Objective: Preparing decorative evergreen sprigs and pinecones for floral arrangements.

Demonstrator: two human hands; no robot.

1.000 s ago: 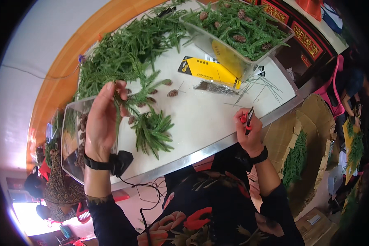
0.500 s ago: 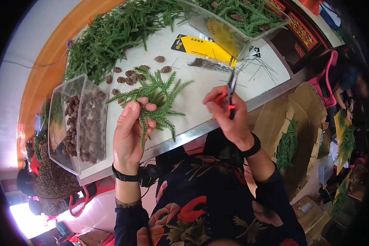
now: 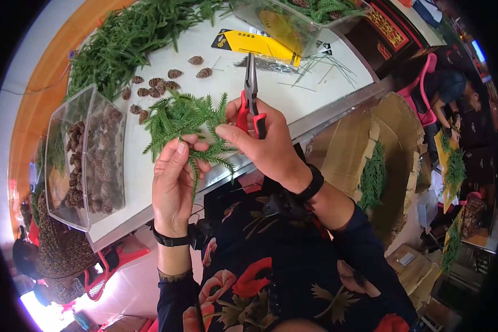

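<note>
Left hand (image 3: 174, 182) is now gripping the green sprig bunch (image 3: 185, 119) lifted off the table (image 3: 293, 94); right hand (image 3: 260, 141), clasping red-handled pliers (image 3: 250, 94), is pinching the stems, so binding is seemingly under way.

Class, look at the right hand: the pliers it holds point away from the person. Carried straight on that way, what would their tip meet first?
Probably the yellow card lying on the white table, just beyond the pliers in the right hand; height above the table is unclear.

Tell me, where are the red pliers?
In the head view, the red-handled pliers are in the right hand, right of the green sprig, noses pointing toward the yellow package.
</note>
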